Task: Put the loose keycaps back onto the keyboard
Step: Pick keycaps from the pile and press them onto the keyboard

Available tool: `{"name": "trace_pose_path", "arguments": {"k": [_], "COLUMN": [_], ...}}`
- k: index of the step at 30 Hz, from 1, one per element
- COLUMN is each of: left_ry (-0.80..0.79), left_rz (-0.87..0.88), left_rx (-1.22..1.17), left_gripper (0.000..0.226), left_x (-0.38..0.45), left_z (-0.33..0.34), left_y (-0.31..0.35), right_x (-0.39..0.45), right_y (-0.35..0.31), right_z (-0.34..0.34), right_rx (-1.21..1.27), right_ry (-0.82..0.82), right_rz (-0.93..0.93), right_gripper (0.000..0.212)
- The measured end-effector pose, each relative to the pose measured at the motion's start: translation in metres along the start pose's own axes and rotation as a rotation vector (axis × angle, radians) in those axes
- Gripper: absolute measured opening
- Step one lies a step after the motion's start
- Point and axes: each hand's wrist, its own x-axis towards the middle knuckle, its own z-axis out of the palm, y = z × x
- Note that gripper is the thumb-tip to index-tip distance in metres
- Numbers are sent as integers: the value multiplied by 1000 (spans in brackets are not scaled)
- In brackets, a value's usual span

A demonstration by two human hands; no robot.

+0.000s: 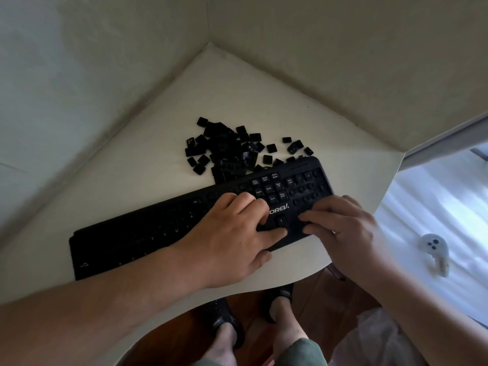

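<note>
my left hand (232, 233) flat on the keyboard (137, 241), fingers pressing by the arrow keys (281, 221), right hand (340, 228) likewise, fingertips down, nothing gripped, loose keycaps (227, 149) piled behind on table (224, 88)

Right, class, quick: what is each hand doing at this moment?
Left hand: open, fingertips pressing the black plastic keyboard near the arrow keys.
Right hand: open, fingertips on the same spot; a keycap beneath cannot be told.

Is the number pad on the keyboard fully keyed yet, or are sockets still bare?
Still partly bare. The number pad shows Num Lock and a few top-row caps, but rows of open round sockets below; the pile of loose keycaps lies behind the keyboard.
</note>
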Motion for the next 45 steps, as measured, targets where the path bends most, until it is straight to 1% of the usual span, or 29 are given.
{"name": "trace_pose_path", "arguments": {"k": [6,10,13,20,26,29,32,33,36,38,40,43,45], "left_ry": [2,-14,-22,-31,-47,-42,-28,-27,-27,-33,-34,-42,-44], "left_rz": [8,1,0,17,35,34,37,36,32,37,32,13,12], "left_rx": [9,12,12,13,24,15,-2,-2,5,19,31,37,26], "left_gripper": [39,44,46,44,40,42,44,44,46,50,54,61,58], "left_x": [3,3,5,8,12,13,12,12,11,11,10,10,12], "left_z": [-1,-2,-2,-2,-3,-4,-4,-3,-3,-3,-3,0,-1], "left_y": [-2,-1,-1,-2,-1,-1,0,0,1,1,1,0,-1], "right_x": [8,10,9,9,12,10,2,-2,-9,-7,2,31,58], "right_y": [2,2,2,-3,-1,1,1,1,-1,-4,-8,-17,-21], "right_z": [9,7,6,8,8,8,8,7,1,-4,-7,-6,-1], "right_rx": [9,5,-14,-15,-18,-6,-5,-15,-44,-37,14,34,1], "right_ry": [-102,-129,-147,-130,-130,-87,-26,-22,-49,-68,-86,-10,41], "right_rz": [-36,-55,-91,-43,-79,-93,-147,-171,-196,-188,-167,-65,51], "right_gripper": [15,17,12,11,9,8,8,10,30,34,30,18,12]}}
